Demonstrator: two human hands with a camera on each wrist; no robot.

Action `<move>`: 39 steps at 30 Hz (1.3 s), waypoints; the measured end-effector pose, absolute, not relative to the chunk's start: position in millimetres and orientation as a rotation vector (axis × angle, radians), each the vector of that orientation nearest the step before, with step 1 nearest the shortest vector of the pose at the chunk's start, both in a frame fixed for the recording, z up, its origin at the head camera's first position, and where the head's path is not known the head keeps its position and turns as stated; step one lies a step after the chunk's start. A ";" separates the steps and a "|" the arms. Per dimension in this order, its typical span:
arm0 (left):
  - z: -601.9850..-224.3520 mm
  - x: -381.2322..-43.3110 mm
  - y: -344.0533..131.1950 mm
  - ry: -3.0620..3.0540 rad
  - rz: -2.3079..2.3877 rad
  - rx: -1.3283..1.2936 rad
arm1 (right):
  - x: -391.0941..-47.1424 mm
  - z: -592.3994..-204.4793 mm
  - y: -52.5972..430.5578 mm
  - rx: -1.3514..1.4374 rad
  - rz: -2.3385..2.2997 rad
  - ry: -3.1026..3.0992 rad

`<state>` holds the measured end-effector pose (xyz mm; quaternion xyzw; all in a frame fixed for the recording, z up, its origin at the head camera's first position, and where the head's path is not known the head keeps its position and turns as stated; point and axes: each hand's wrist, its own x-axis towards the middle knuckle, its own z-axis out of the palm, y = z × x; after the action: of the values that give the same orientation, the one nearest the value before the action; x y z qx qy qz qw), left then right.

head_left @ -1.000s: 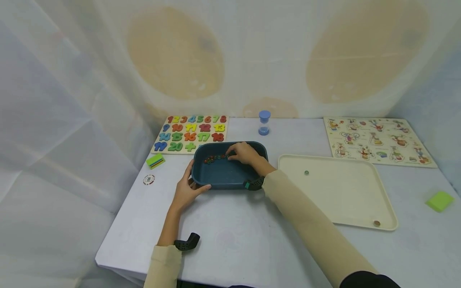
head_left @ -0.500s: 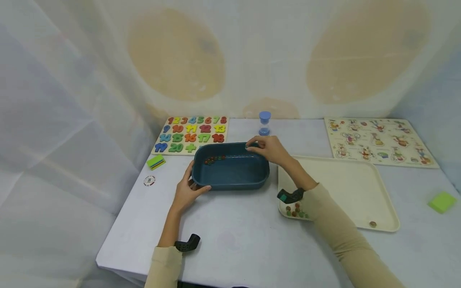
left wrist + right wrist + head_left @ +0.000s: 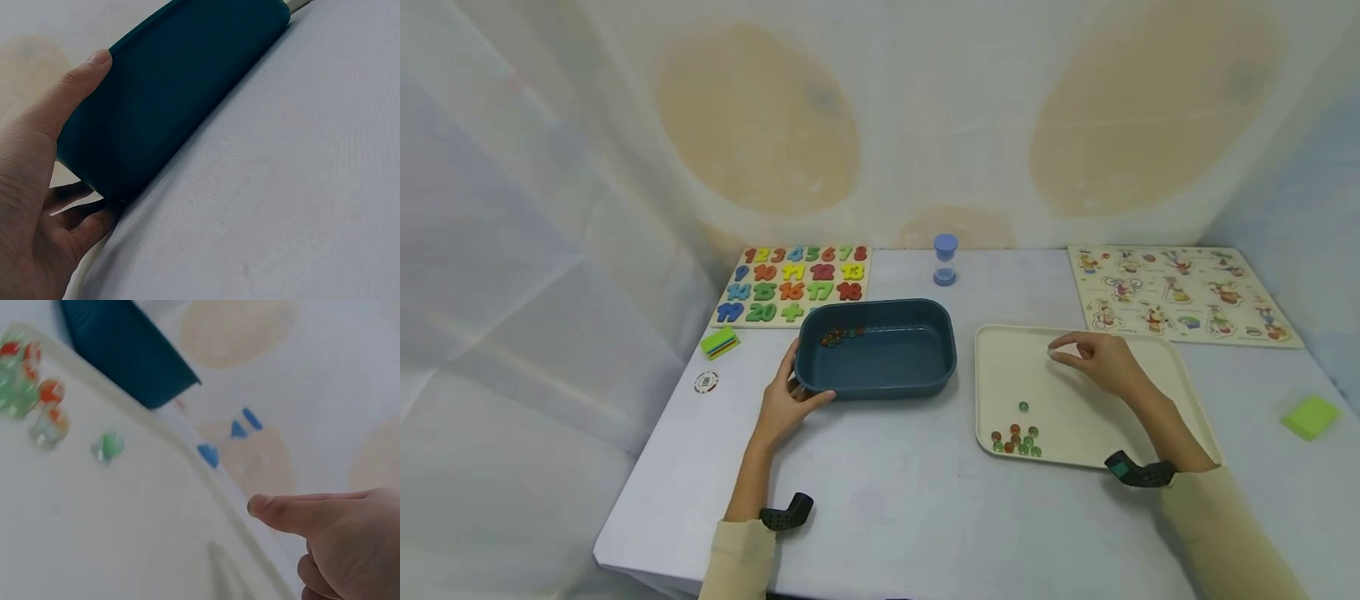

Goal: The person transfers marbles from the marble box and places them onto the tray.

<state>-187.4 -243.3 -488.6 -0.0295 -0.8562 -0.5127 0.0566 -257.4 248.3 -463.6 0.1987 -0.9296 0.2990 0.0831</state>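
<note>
My left hand [image 3: 782,411] grips the left end of a dark teal tub [image 3: 880,392]; in the left wrist view its thumb lies at the rim and the other fingers curl round the lower corner. A short row of red and green glass marbles [image 3: 842,336] lies inside the tub, toward the back left. Over the back part of a cream tray [image 3: 1000,358], my right hand [image 3: 1105,360] pinches a small glass marble [image 3: 1051,353] between thumb and forefinger. Several marbles [image 3: 1024,446] cluster in the tray's front left corner, and one green marble [image 3: 1024,407] sits just behind them.
A number puzzle board [image 3: 797,283] lies behind the tub, with a blue hourglass [image 3: 945,260] beside it. At the back right is a picture puzzle board [image 3: 1187,296]. Green sponge-like blocks [image 3: 720,342] and a round chip [image 3: 706,382] are at left, another green block [image 3: 1311,417] at right.
My right hand has come out of the tub and moved right over the tray, with the marble pinched. The cluster on the tray is uncovered now. My left hand stays on the tub.
</note>
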 end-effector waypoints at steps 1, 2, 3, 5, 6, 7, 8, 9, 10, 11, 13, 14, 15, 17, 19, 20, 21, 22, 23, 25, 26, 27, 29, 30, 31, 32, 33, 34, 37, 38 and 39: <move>-488.9 -187.4 -243.3 -2.595 -1.557 -0.090 | -254.0 -467.6 253.5 0.590 0.888 -2.794; -489.2 -187.4 -243.4 -2.594 -1.559 -0.089 | -251.1 -471.1 257.7 0.587 0.881 -2.814; -489.4 -187.4 -243.3 -2.592 -1.563 -0.084 | -248.7 -474.1 260.7 0.584 0.883 -2.836; -489.9 -187.7 -243.4 -2.589 -1.566 -0.088 | -244.9 -478.7 264.4 0.574 0.889 -2.877; -490.0 -187.9 -243.4 -2.588 -1.569 -0.090 | -243.6 -480.0 265.2 0.572 0.890 -2.892; -490.1 -188.1 -243.4 -2.586 -1.570 -0.092 | -243.0 -480.7 265.1 0.569 0.889 -2.900; -490.2 -188.2 -243.3 -2.586 -1.571 -0.089 | -242.9 -480.7 264.2 0.569 0.878 -2.901; -490.3 -188.5 -243.1 -2.585 -1.572 -0.090 | -243.6 -479.9 262.8 0.577 0.874 -2.889; -490.2 -188.5 -243.2 -2.583 -1.572 -0.088 | -245.1 -478.3 260.4 0.587 0.868 -2.867; -490.1 -188.4 -243.2 -2.581 -1.575 -0.083 | -247.1 -475.5 256.9 0.601 0.858 -2.842; -489.8 -188.1 -243.1 -2.580 -1.575 -0.081 | -252.2 -466.5 245.7 0.631 0.868 -2.789; -489.6 -187.9 -243.2 -2.581 -1.572 -0.086 | -255.6 -461.3 238.2 0.649 0.878 -2.763; -489.5 -187.8 -243.2 -2.582 -1.571 -0.086 | -259.3 -455.8 229.1 0.675 0.897 -2.739; -489.4 -187.4 -243.4 -2.585 -1.566 -0.095 | -266.4 -444.1 205.7 0.728 0.944 -2.712; -489.3 -187.2 -243.2 -2.587 -1.562 -0.099 | -274.5 -433.1 177.1 0.807 0.998 -2.682; -489.2 -187.1 -243.2 -2.588 -1.559 -0.106 | -279.1 -428.6 161.2 0.862 1.019 -2.663; -489.1 -187.1 -242.9 -2.588 -1.561 -0.099 | -283.5 -423.8 144.6 0.915 1.042 -2.649; -489.1 -187.2 -242.7 -2.586 -1.560 -0.098 | -288.2 -419.5 127.1 0.965 1.064 -2.638; -489.0 -187.3 -242.4 -2.584 -1.561 -0.091 | -293.2 -415.7 109.6 1.019 1.086 -2.622; -488.8 -187.9 -241.8 -2.580 -1.566 -0.091 | -302.3 -408.8 75.1 1.100 1.114 -2.625; -488.7 -188.2 -241.6 -2.580 -1.569 -0.089 | -307.2 -407.4 59.1 1.135 1.113 -2.631; -488.6 -188.4 -241.4 -2.580 -1.570 -0.086 | -311.2 -406.1 43.9 1.155 1.111 -2.651; -488.7 -189.0 -241.4 -2.585 -1.567 -0.095 | -319.4 -408.3 17.7 1.187 1.075 -2.699; -488.8 -189.3 -241.6 -2.588 -1.565 -0.099 | -322.8 -410.8 6.8 1.191 1.047 -2.733; -488.8 -189.3 -241.8 -2.593 -1.557 -0.100 | -326.4 -415.1 -2.4 1.195 1.012 -2.765; -488.9 -189.1 -242.2 -2.598 -1.549 -0.093 | -329.3 -419.8 -9.9 1.194 0.983 -2.799; -489.2 -189.0 -242.8 -2.604 -1.539 -0.094 | -331.5 -424.8 -16.0 1.183 0.957 -2.838; -489.5 -188.8 -243.2 -2.604 -1.536 -0.093 | -333.9 -430.8 -20.7 1.168 0.915 -2.873; -490.2 -188.0 -244.1 -2.607 -1.535 -0.081 | -337.3 -446.9 -28.2 1.104 0.826 -2.967; -490.6 -188.0 -244.2 -2.606 -1.539 -0.078 | -337.6 -451.1 -29.2 1.080 0.819 -2.989; -491.0 -188.3 -244.2 -2.606 -1.541 -0.080 | -337.8 -454.5 -29.8 1.060 0.811 -3.003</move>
<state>-188.3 -244.2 -491.0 -0.0264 -0.8590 -0.5081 0.0566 -337.8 -29.8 -454.5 0.3218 -0.9114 0.2460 -0.0723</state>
